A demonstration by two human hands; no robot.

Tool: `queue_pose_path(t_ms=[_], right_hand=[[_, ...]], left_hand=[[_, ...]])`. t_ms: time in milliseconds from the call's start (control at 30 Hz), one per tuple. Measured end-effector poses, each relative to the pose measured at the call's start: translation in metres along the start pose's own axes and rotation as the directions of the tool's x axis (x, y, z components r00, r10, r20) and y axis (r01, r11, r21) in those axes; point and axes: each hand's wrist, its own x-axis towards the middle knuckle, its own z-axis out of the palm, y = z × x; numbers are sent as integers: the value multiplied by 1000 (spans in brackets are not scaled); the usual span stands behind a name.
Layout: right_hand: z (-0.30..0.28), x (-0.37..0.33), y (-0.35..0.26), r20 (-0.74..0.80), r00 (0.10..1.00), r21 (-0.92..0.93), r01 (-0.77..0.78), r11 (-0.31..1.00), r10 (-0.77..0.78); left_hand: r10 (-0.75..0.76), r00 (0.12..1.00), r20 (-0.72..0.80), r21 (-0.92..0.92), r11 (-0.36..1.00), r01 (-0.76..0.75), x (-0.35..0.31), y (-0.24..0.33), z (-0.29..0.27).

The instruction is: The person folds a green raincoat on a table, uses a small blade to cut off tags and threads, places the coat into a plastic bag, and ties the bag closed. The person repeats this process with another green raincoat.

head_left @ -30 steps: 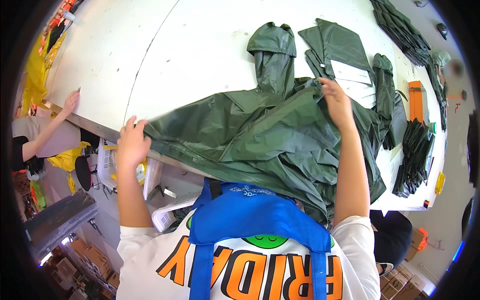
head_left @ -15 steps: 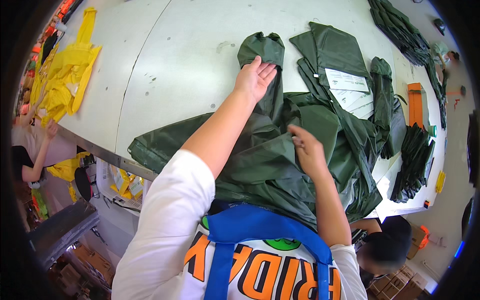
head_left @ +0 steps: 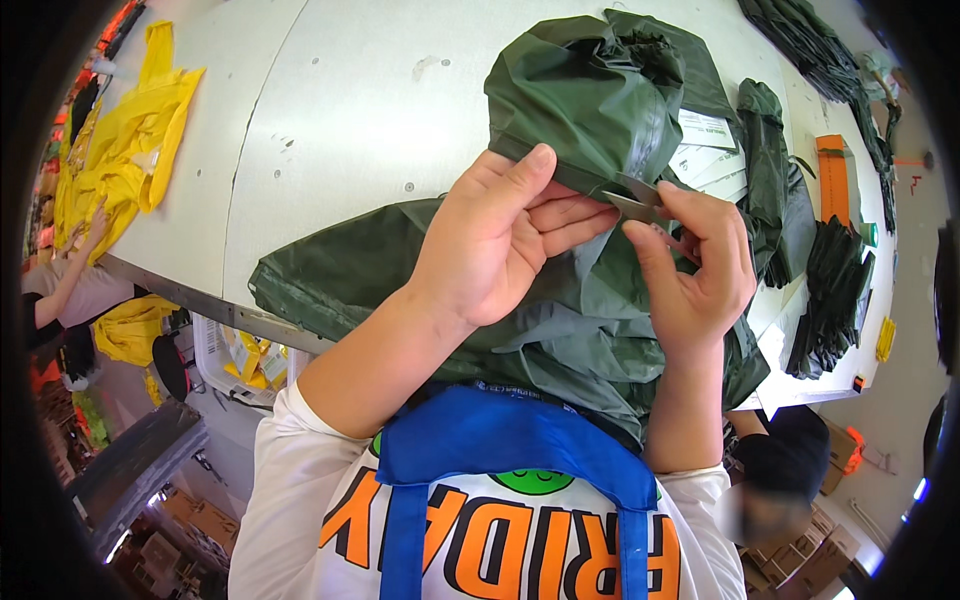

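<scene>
Dark green waterproof garment (head_left: 530,350) lies bunched on the table in front of me. Its gathered, sleeve-like end (head_left: 580,105) is raised toward me, with a hemmed edge at the bottom. My left hand (head_left: 490,240) holds that hem, thumb on top and the other fingers stretched along beneath it, palm up. My right hand (head_left: 705,265) grips small metal thread snips (head_left: 637,205) between thumb and fingers. Their two blades are apart and point left at the hem, near my left fingertips. A thread between the blades is too small to make out.
Folded green garments with white paper labels (head_left: 705,150) lie behind at the right, beside dark green bundles (head_left: 832,300) and an orange piece (head_left: 832,180). A yellow garment (head_left: 130,150) lies far left near another person's hands. A white crate (head_left: 235,350) stands below the table edge.
My left hand has lifted the sleeve end and brought it closer, turning it rightward. My right hand has risen to its hem, and the snips' blades now show clearly.
</scene>
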Motion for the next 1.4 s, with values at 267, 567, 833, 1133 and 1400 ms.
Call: queue_pose_path(t_ms=[267, 567, 833, 1133, 1400], right_hand=[[-1, -4, -8, -25, 990, -26, 139, 990, -140], [-10, -25, -9, -58, 902, 617, -304, 726, 427], [-27, -30, -7, 129, 957, 302, -289, 909, 261], [-29, -23, -11, 167, 965, 304, -246, 920, 203], [-38, -18, -13, 293, 929, 366, -326, 871, 225]], left_hand=[[17, 1000, -7, 32, 999, -17, -17, -2, 8], [14, 1000, 13, 39, 999, -15, -30, -4, 12], [-8, 1000, -16, -4, 1000, 8, -40, -5, 17], [13, 999, -53, 128, 992, -6, -43, -5, 18], [17, 999, -46, 241, 971, -6, -43, 2, 23]])
